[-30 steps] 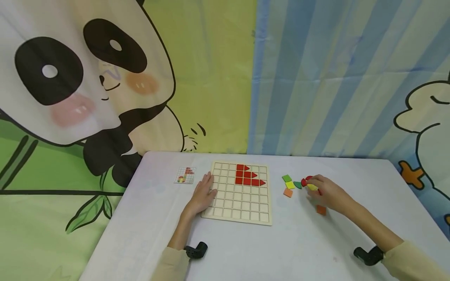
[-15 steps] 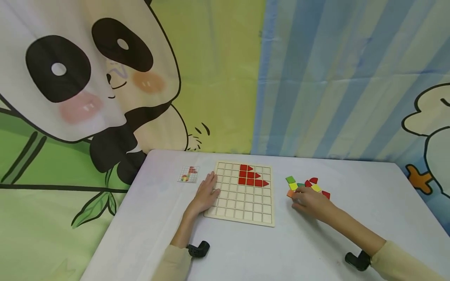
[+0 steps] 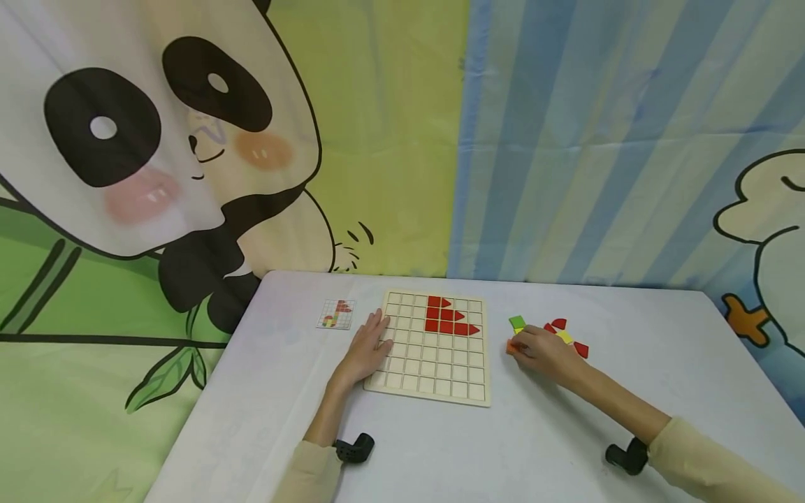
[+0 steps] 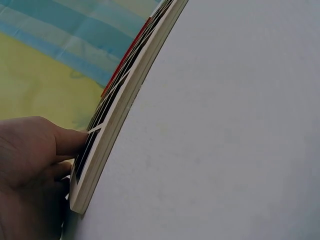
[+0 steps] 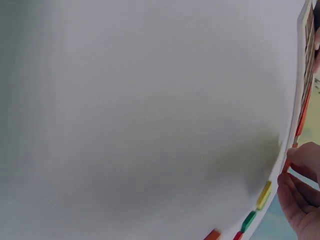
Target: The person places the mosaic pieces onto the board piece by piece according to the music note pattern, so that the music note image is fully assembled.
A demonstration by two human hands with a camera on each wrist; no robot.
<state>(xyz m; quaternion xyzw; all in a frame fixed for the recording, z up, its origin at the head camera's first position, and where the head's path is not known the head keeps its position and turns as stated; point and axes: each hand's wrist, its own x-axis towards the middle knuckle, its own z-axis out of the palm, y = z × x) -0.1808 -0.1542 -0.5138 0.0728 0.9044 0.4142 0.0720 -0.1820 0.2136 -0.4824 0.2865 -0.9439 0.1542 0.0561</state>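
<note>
two hands are at work on a white table (image 3: 440,447). the right hand (image 3: 546,351) has thumb and fingertip clamped on an orange tile (image 3: 511,348), which is just right of the wooden board (image 3: 429,355); whether it has left the tabletop i cannot tell. the step in hand looks to be picking that tile out of the loose pieces. the next move seems to call for a firm pinch on its thin sides and a straight lift, so its neighbours do not slide. the left hand (image 3: 366,351) rests on the board's left edge, thumb spread from the fingers and reaching over the rim, likely to steady it.

the board is a framed grid of square cells. red pieces (image 3: 448,316) fill three rows near its top, each row ending in a pointed piece; the lower cells show bare wood. a small card (image 3: 336,314) with a coloured pattern lies left of the board. beside the right hand are a green tile (image 3: 517,323), a yellow tile (image 5: 264,195) and loose red pieces (image 3: 581,350).
</note>
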